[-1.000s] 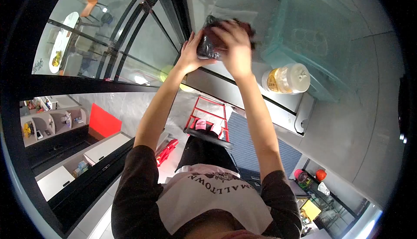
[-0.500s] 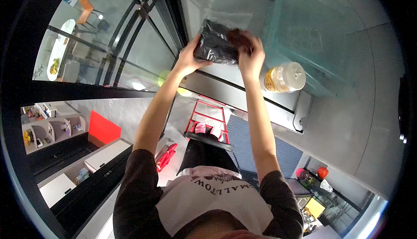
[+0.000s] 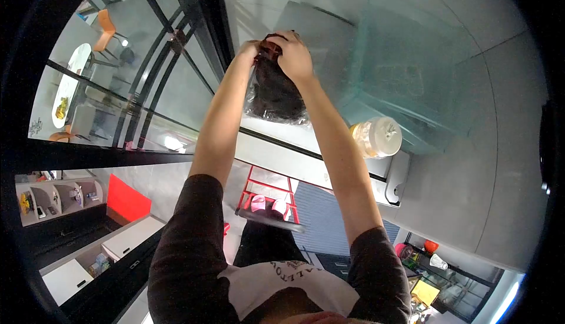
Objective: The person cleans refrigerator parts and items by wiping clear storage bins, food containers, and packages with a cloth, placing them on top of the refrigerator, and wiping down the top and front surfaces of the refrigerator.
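Note:
A clear plastic bag (image 3: 273, 97) with black, soft-looking contents lies on the light shelf surface in front of me. At its far end my left hand (image 3: 249, 52) is closed on the bag's edge, its fingertips mostly hidden. My right hand (image 3: 294, 58) is closed over a dark reddish-brown item (image 3: 270, 50) at the same end, close beside the left hand. What this item is, and whether it sits inside the bag's mouth, I cannot make out. A jar (image 3: 381, 137) with a white lid and pale contents stands right of my right forearm.
A transparent teal-tinted box (image 3: 406, 80) stands behind the jar. Left is a black-framed glass partition (image 3: 176, 41). Below, my feet in pink footwear are on a red-framed step ladder (image 3: 268, 190). A white hook-shaped fitting (image 3: 397, 180) sits at the shelf's front edge.
Both hands have moved to the bag's far end and come together. The bag has turned and now lies nearer the front edge. My right hand carried the reddish-brown item along.

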A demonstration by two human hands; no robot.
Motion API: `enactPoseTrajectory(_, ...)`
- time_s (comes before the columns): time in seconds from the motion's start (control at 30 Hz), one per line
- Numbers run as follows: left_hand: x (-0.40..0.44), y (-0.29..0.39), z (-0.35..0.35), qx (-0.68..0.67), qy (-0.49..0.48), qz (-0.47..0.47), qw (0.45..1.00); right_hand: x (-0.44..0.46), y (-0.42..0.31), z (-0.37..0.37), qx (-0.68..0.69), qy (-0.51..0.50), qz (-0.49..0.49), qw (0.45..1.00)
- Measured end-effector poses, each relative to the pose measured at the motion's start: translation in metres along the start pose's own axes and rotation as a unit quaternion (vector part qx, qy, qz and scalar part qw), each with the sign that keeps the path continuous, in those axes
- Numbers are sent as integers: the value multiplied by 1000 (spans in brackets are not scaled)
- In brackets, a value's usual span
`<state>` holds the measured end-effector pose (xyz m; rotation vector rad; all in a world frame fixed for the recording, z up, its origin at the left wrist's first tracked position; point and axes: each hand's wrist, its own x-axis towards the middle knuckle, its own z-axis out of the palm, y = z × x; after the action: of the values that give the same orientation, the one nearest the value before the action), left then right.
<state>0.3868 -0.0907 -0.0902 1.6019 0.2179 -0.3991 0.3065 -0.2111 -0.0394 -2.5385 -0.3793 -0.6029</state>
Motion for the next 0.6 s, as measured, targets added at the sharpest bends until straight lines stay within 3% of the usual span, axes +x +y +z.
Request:
enactPoseTrajectory(0.07,-3,-1,2,8,27,-1,1000,1,7,2,0,-44,-6,999)
enactPoseTrajectory(0.17,13,-19,1,81,91,38,992,6,6,-17,1,-191,175,966)
enactPoseTrajectory(0.43,25,-28,4,31,92,29,995,-35,-7,-35,-139,-107,276,945)
enactPoseTrajectory(0.53,15,-15,0,73,73,-18,994,-57,-29,-64,-124,-82,295,944)
enactPoseTrajectory(0.57,14,-7,-2,158,65,17,985,-64,-40,-77,-92,-67,294,949)
enactPoseTrajectory(0.6,14,-1,-3,241,56,53,967,-79,-52,-86,-83,35,226,970)
